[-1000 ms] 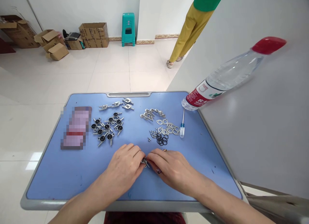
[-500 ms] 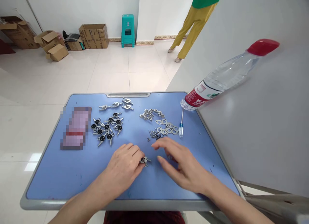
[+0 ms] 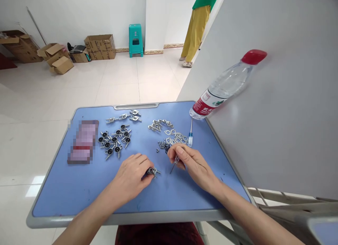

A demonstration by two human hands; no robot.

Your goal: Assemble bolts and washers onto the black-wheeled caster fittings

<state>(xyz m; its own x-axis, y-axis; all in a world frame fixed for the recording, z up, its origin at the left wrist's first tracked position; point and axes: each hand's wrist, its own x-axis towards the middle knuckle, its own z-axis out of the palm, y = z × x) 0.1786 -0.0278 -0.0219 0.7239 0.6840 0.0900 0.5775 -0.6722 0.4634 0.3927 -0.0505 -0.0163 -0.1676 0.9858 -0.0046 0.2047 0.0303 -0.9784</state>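
Observation:
My left hand [image 3: 136, 173] is closed around a small metal fitting [image 3: 153, 172], whose prongs stick out past the fingertips. In my right hand [image 3: 191, 164] is a short screwdriver [image 3: 174, 164] with a clear handle, its shaft slanting down to the left, tip apart from the fitting. Just beyond the right hand lie tiny screws [image 3: 161, 145] and flat metal plates [image 3: 179, 136]. Pointed metal pieces [image 3: 160, 124] sit behind them. On the left is a cluster of fittings with black round centres [image 3: 114, 139]; several plain metal fittings [image 3: 124, 116] lie farther back.
A second screwdriver [image 3: 190, 137] with a blue and clear handle lies right of the plates. A water bottle [image 3: 211, 99] stands at the right rear beside a grey panel [image 3: 264, 132]. A blurred pinkish object [image 3: 83, 141] lies left. Beyond are cardboard boxes [image 3: 99, 47], a stool [image 3: 136, 40] and a standing person [image 3: 196, 30].
My right hand, open and bare before, now grips a screwdriver. My left hand still holds the fitting. The view has shifted slightly, and the person in the background has changed stance.

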